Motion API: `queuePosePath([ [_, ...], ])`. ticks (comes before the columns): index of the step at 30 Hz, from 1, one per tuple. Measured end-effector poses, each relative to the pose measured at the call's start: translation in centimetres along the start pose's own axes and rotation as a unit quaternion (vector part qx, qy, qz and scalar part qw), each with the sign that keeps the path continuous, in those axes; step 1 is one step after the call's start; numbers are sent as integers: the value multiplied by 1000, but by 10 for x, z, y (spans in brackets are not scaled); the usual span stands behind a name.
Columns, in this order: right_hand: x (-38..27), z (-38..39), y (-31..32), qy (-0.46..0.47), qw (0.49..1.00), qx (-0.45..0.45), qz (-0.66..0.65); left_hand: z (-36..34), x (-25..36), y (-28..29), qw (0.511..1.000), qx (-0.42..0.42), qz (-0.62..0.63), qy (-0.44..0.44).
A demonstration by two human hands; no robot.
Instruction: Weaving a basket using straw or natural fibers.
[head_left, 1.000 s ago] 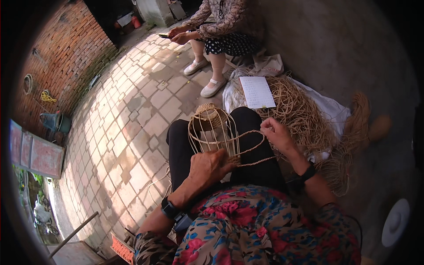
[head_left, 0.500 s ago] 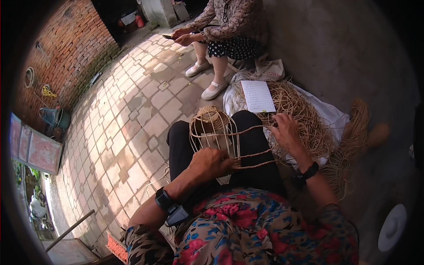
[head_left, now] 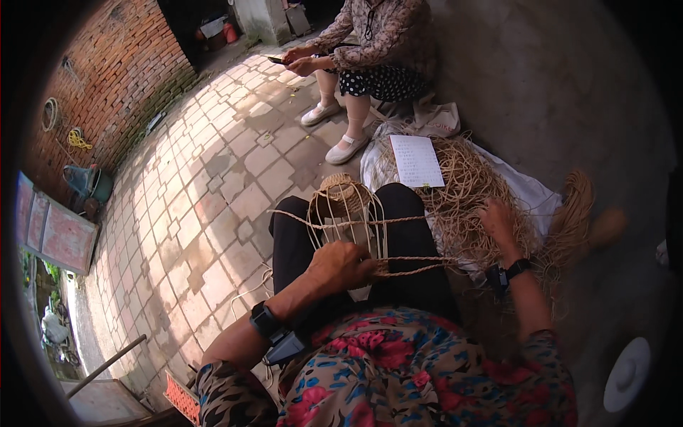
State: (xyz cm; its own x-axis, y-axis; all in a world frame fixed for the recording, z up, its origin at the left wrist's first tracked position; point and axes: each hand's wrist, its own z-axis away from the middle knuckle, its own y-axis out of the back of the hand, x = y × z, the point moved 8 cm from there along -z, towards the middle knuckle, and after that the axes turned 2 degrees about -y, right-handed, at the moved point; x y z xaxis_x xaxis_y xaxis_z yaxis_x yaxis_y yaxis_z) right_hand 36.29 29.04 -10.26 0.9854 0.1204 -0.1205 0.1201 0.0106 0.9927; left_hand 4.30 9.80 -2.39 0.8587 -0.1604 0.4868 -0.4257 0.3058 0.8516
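While the half-woven basket frame (head_left: 346, 217) rests on the person's lap, its domed woven end points away from the body and its open ribs face the torso. L hand (head_left: 341, 265) sits at the near end of the frame, fingers curled shut round the ribs and the rope strands there. One rope strand (head_left: 416, 269) runs from that grip off to the right of the frame; a second strand crosses the frame's mid-height approx. level and sticks out past its left side. R hand (head_left: 498, 222) is well to the right of the frame, down on the pile of loose rope fibre (head_left: 469, 192); fingers point into the pile, and whether they are pinched on a strand or spread cannot be told. Both wrists carry black watch-type bands.

Ref. the frame:
- Right: fibre pile on a white sack (head_left: 530, 192), with a white paper sheet (head_left: 417, 161) lying on top at the far side.
- Far right: a coiled bundle of fibre (head_left: 573, 213) at the pile's edge.
- Beyond: a second person seated, white shoes (head_left: 344, 150) on the paved floor (head_left: 213, 185), both hands on a phone (head_left: 277, 60).
- Far left: brick wall (head_left: 107, 78), with a yellow cord at its foot.
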Motion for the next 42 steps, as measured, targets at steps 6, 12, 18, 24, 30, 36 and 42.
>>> queuePosePath([
  [6,-225,75,58,438,865,73,-231,-4,5,-4,991,-30,-30,-125],
  [12,-63,28,46,212,972,97,-2,-9,-1,0,991,-57,84,-83],
  [18,-79,41,77,176,902,-67,-389,-3,-4,-9,943,-176,278,46],
  [24,-192,135,48,297,815,-323,-379,15,-22,-3,899,-131,393,140],
  [30,-193,126,45,213,835,-219,-459,39,-49,-25,850,-44,502,154],
  [36,-223,123,26,47,464,-370,-803,44,-49,-19,851,-8,503,151],
  [42,-188,126,13,-6,562,-343,-753,48,-21,51,948,304,80,59],
])
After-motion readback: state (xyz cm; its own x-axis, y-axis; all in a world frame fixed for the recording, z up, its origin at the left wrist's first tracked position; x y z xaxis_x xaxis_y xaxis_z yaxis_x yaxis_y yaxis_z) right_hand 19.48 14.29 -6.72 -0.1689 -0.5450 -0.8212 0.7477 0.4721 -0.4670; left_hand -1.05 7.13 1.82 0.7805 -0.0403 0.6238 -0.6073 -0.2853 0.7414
